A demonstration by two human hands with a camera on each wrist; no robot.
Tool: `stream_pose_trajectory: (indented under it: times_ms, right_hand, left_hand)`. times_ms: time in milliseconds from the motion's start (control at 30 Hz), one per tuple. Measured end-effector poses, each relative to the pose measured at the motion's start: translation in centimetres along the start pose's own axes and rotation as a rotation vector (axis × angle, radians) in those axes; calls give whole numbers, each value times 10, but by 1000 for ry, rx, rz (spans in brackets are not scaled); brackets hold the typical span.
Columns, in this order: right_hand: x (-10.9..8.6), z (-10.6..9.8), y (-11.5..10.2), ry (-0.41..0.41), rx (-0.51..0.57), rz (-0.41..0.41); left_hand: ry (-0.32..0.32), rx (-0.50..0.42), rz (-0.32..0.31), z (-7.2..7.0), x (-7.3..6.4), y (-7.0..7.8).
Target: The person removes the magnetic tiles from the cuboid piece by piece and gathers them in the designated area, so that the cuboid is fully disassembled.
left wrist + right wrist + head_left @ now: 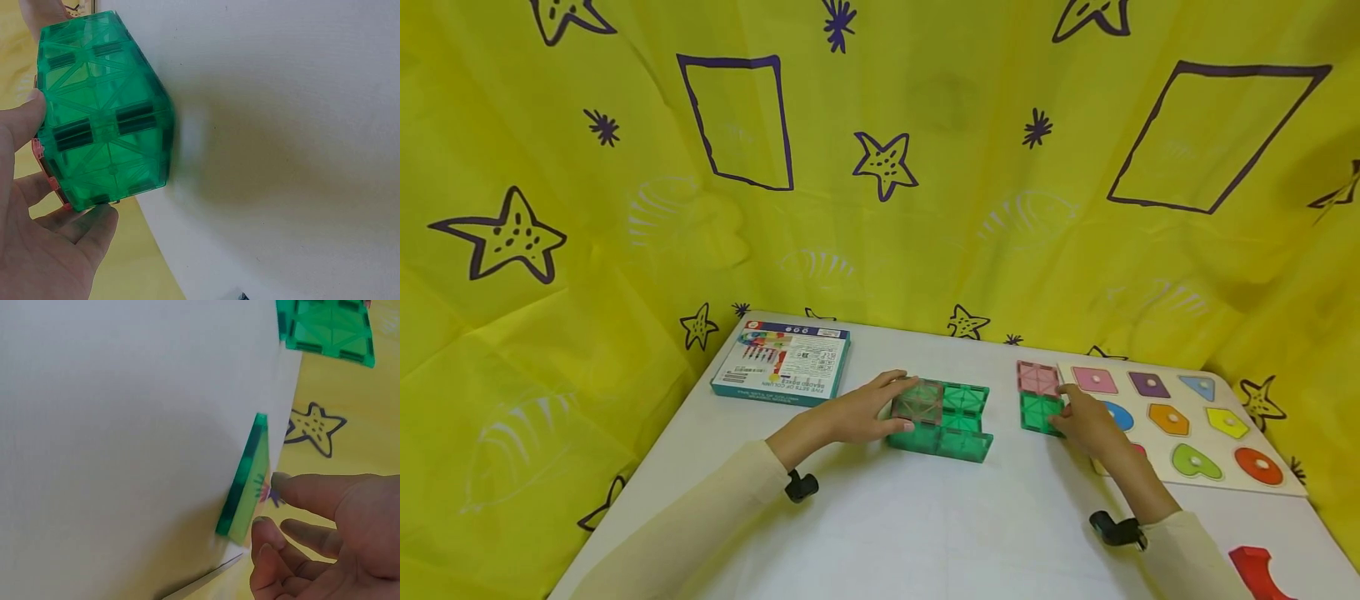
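In the head view my left hand [861, 410] holds a block built of see-through green magnetic tiles [964, 402] at its left end, thumb in front and fingers behind. A pinkish tile [917, 402] lies over the block's left part. The left wrist view shows the green tile walls [103, 112] close up, joined edge to edge. My right hand [1093, 425] pinches the right edge of a loose green magnetic tile [1037, 412]. A pink magnetic tile [1037, 377] adjoins it at the back. From the right wrist, that green tile [244, 481] appears edge-on beside the fingertips.
A wooden shape puzzle board [1213, 402] with knobbed pieces lies right of the right hand. At the back left is a flat boxed game [781, 362]. Part of a red curved piece [1258, 571] shows at the front right. A yellow patterned curtain [880, 233] surrounds the white table [880, 525].
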State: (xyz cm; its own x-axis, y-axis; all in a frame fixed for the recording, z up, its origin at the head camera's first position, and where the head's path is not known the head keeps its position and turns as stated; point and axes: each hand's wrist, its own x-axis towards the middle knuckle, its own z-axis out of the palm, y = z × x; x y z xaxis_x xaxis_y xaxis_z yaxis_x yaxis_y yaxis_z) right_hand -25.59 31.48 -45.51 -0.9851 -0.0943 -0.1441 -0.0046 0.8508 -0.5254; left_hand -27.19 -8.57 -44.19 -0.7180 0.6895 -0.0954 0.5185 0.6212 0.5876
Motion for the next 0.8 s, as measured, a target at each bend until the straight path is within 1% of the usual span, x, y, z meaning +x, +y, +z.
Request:
stream_pose_trajectory:
  times_ms: [167, 333, 433, 567, 633, 733, 800]
  right_hand:
    - [-5, 4, -13, 6, 29, -59]
    - [-15, 11, -32, -41, 46, -99]
    - [-23, 15, -43, -58, 60, -183]
    - [-33, 19, -56, -51, 75, -302]
    - [-37, 21, -62, -53, 80, -331]
    - [-41, 22, -70, -56, 84, -348]
    - [-45, 23, -76, -58, 68, -374]
  left_hand:
    - [1, -2, 0, -1, 0, 1]
    - [0, -5, 7, 0, -1, 2]
    - [-2, -1, 6, 0, -1, 2]
    - [-2, -5, 6, 0, 0, 1]
    - [-4, -8, 7, 0, -1, 1]
    - [-4, -10, 8, -1, -1, 2]
    - [-4, -8, 8, -1, -1, 2]
